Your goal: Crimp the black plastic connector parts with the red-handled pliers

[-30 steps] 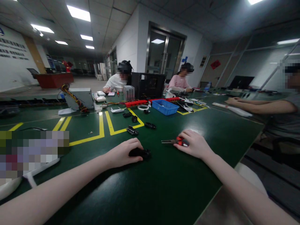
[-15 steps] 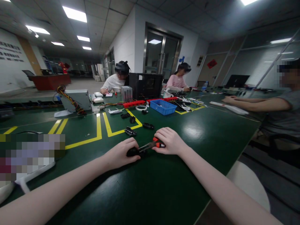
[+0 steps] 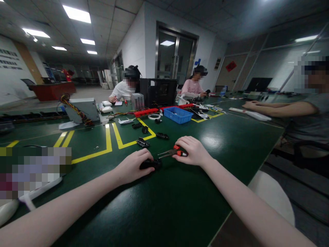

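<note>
My left hand [image 3: 132, 167] rests on the green table [image 3: 180, 202] and grips a small black part [image 3: 152, 164] against the surface. My right hand [image 3: 194, 150] holds red-handled needle-nose pliers [image 3: 171, 153], jaws pointing left. The jaw tips sit just above and to the right of the black part, close to it; whether they touch it I cannot tell.
Several loose black parts [image 3: 143, 141] lie beyond my hands near yellow tape lines [image 3: 110, 137]. Farther back stand a blue bin [image 3: 178, 115], a black computer case [image 3: 159, 92] and a grey power supply [image 3: 82, 109]. Two people sit at the far side, another person's arm [image 3: 277, 110] lies at right.
My right hand brought the pliers leftward from the table to the black part, then drew them back slightly to the right. My left hand stayed on the part.
</note>
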`<state>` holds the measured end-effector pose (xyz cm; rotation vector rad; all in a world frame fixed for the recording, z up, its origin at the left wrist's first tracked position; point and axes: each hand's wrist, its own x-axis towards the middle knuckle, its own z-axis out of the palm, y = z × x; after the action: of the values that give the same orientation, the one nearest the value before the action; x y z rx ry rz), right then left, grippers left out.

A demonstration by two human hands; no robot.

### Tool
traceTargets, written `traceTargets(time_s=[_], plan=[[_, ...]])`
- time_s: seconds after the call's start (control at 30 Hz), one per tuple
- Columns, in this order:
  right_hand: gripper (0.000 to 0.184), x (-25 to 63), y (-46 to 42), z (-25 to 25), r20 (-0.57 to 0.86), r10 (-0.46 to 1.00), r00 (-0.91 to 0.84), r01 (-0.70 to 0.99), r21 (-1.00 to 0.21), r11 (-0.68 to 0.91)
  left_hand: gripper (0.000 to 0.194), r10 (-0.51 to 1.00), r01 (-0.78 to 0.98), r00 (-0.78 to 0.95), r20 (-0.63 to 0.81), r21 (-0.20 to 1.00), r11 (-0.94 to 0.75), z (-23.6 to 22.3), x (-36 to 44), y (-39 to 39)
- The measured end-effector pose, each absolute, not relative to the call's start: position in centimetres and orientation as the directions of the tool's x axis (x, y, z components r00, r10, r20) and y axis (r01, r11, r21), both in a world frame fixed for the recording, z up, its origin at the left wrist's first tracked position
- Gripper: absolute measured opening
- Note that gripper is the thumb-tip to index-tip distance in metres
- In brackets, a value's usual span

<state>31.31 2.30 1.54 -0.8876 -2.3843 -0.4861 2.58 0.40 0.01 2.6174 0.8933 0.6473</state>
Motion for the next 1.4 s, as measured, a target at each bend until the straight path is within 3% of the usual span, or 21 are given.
traceTargets(time_s=[0.17,0.37,0.57,0.7,1.07,1.4], plan=[[0.034,31.38,2.49,1.31,0.598,0.473,-0.647,0.672,0.153,0.725,0.023,0.645,0.524,0.692,0.325,0.389,-0.758,-0.15,2.59,0.46],[0.035,31.40,2.53,1.25,0.595,0.485,-0.641,0.678,0.142,0.721,0.038,0.605,0.506,0.709,0.363,0.335,-0.795,-0.23,2.59,0.51],[0.036,31.40,2.46,1.30,0.579,0.503,-0.641,0.683,0.133,0.718,0.033,0.515,0.424,0.775,0.366,0.303,-0.853,-0.29,2.52,0.71],[0.036,31.32,2.39,1.28,0.560,0.515,-0.650,0.681,0.127,0.721,0.032,0.527,0.422,0.771,0.357,0.332,-0.843,-0.32,2.41,0.73],[0.036,31.06,2.31,1.17,0.480,0.553,-0.681,0.679,0.132,0.722,0.028,0.523,0.451,0.781,0.342,0.272,-0.850,-0.38,2.40,0.78],[0.035,30.75,2.21,1.01,0.401,0.629,-0.666,0.714,0.097,0.693,0.024,0.563,0.472,0.758,0.328,0.321,-0.821,-0.33,2.38,0.70]])
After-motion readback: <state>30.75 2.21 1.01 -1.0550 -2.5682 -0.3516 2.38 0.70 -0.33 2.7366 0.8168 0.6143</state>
